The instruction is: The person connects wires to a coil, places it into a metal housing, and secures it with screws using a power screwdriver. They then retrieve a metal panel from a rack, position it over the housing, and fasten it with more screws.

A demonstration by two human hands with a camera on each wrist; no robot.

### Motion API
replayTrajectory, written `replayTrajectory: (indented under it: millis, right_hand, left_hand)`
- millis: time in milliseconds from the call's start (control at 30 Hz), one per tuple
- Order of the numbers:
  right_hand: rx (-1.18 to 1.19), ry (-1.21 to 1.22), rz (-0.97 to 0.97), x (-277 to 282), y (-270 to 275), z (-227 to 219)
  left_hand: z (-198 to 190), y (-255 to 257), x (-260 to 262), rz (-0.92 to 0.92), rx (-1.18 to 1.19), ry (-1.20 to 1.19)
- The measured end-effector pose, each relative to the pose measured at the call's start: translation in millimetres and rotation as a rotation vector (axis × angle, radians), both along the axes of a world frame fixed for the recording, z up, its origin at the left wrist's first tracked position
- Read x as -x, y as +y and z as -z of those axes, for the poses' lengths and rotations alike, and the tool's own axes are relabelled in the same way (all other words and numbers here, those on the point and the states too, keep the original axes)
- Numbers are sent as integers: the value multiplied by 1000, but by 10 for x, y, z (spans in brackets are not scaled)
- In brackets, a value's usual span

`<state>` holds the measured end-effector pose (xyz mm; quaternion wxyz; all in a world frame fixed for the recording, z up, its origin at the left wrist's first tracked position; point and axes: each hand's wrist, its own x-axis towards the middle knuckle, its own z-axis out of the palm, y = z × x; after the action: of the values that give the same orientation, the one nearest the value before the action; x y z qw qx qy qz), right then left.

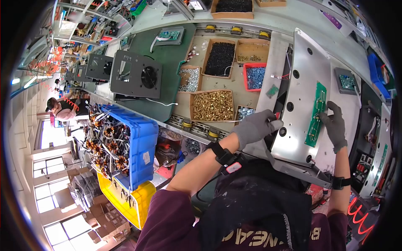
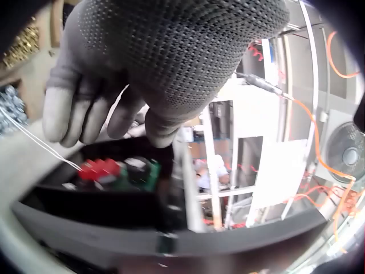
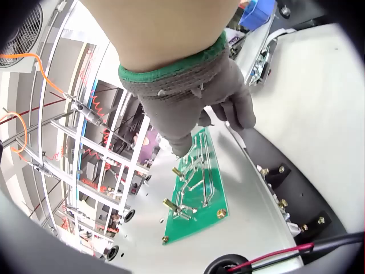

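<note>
- While both gloved hands work at a grey metal panel propped on the desk, the right hand sits at the edge of a green circuit board — fingertips curled onto the board's long side, gripping it.
- Circuit board lies flat against the panel face, about mid-panel; the right wrist view shows brass standoffs and screws on it.
- Left hand is at the panel's left edge, fingers bent round the rim, grasping it; a small red part shows right at the fingertips.
- Left wrist view: the curled fingers hang just above a red connector with thin white wires running off to the left; whether they touch it, cannot tell.
- On the desk beyond the panel — cardboard boxes of fasteners: brass ones, black screws, and a red tray of silvery screws.
- Blue bin of wound coils stands to the left, stacked on a yellow one.
</note>
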<state>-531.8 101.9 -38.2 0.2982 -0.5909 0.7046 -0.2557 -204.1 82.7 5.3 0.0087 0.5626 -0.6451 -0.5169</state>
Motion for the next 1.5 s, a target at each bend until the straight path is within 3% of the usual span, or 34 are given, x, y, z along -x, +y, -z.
replayTrajectory:
  millis: [100, 200, 267, 300, 367, 400, 467, 633, 667, 700, 767, 800, 867, 900, 967, 1033, 1133, 1167, 1267, 1300, 1367, 1433, 1500]
  right_hand:
    - [82, -76, 67, 212, 183, 14]
    - [21, -166, 306, 311, 427, -249]
    - [13, -193, 457, 376, 717, -385]
    - [16, -171, 508, 368, 886, -425]
    - [30, -245, 720, 417, 1284, -483]
    - [90, -248, 814, 294, 1696, -680]
    - [128, -182, 925, 204, 2122, -723]
    - [-23, -175, 1103, 466, 3449, -409]
    - [-137, -63, 1055, 528, 3695, -254]
    - [-204, 306, 818, 654, 4018, 24]
    - [-619, 563, 535, 513, 4083, 35]
    - [-613, 553, 518, 549, 4175, 108]
    - [-617, 1040, -85, 637, 4298, 359]
    - [-583, 1019, -115, 682, 4351, 500]
    - [-477, 977, -253, 823, 4473, 762]
    - [-349, 1016, -302, 911, 4550, 916]
    - [-381, 919, -307, 1129, 4521, 1073]
    - [-357, 908, -329, 1101, 4493, 1086]
    - [21, 970, -310, 1029, 4164, 795]
    - [36, 953, -326, 871, 3948, 586]
    - [-212, 709, -229, 524, 3607, 250]
    - [-173, 615, -216, 228, 3400, 131]
    - [-16, 205, -154, -333, 3087, -292]
  left_hand:
    - [556, -117, -615, -114, 53, -215]
    - [974, -275, -1279, -129, 48, -666]
    - [1249, -300, -1535, -173, 47, -736]
    - [1484, -236, -1688, -90, 155, -745]
    - [1488, -204, -1688, -39, 226, -743]
    - [1433, -219, -1656, 29, 173, -591]
    - [1753, -163, -1872, 130, 260, -524]
    - [1606, -68, -1824, 0, 350, -488]
    - [1692, -80, -1904, 10, 356, -484]
    - [1840, -100, -2004, -36, 363, -474]
    - [1875, -93, -2046, -92, 374, -476]
    - [1794, -90, -2010, -168, 423, -430]
    - [1668, -44, -1993, -283, 486, -442]
    - [1615, -56, -1999, -321, 500, -496]
    - [1168, 88, -1670, -598, 427, -314]
    - [1245, 104, -1839, -827, 236, 16]
    - [994, 375, -1762, -897, -41, 494]
    - [1023, 466, -1744, -916, -115, 696]
    - [560, 889, -1244, -844, -339, 938]
    - [449, 1009, -1109, -808, -432, 1019]
    - [139, 1200, -747, -747, -468, 1012]
    - [-53, 1320, -525, -712, -512, 980]
    - [-77, 1355, -457, -638, -593, 1058]
